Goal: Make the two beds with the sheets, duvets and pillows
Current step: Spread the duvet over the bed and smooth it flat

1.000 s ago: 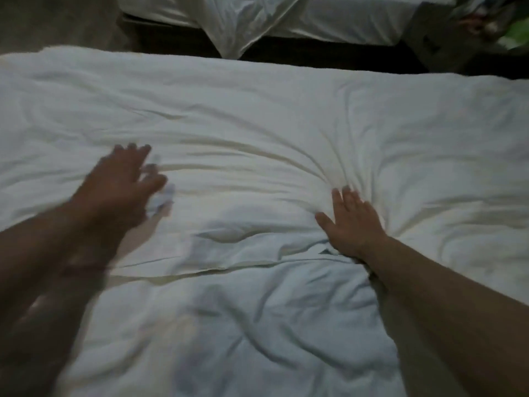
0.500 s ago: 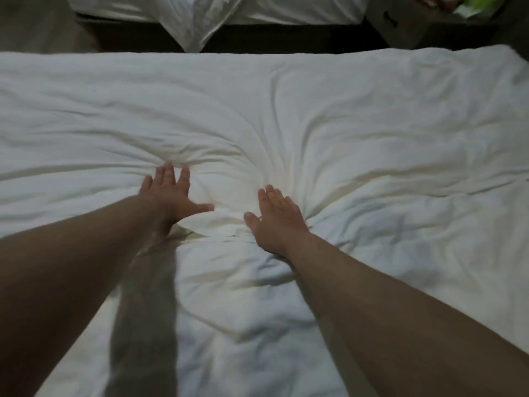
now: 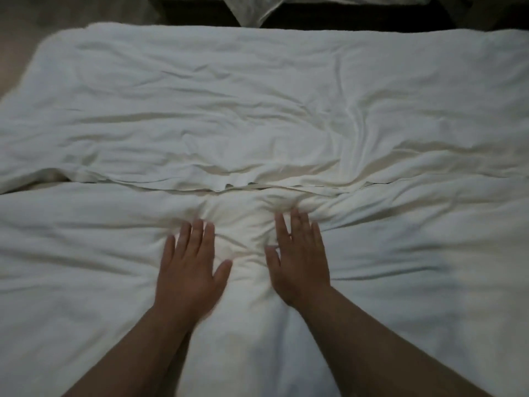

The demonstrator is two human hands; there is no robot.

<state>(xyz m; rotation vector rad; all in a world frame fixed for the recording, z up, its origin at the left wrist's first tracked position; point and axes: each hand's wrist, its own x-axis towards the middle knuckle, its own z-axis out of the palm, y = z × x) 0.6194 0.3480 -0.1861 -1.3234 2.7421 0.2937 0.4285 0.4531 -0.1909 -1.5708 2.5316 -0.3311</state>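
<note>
White duvet (image 3: 400, 267) under left grip (image 3: 187, 272), right grip (image 3: 300, 267), both pressing flat.

The white duvet (image 3: 257, 96) lay spread over the near bed, rumpled, with one edge running left to right across its middle and creases bunched at near centre. More white bedding (image 3: 252, 10) hung off the far bed.

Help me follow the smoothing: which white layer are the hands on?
The near layer, this side of the edge crossing the bed: left hand and right hand lie flat on it; the far layer is untouched.
</note>
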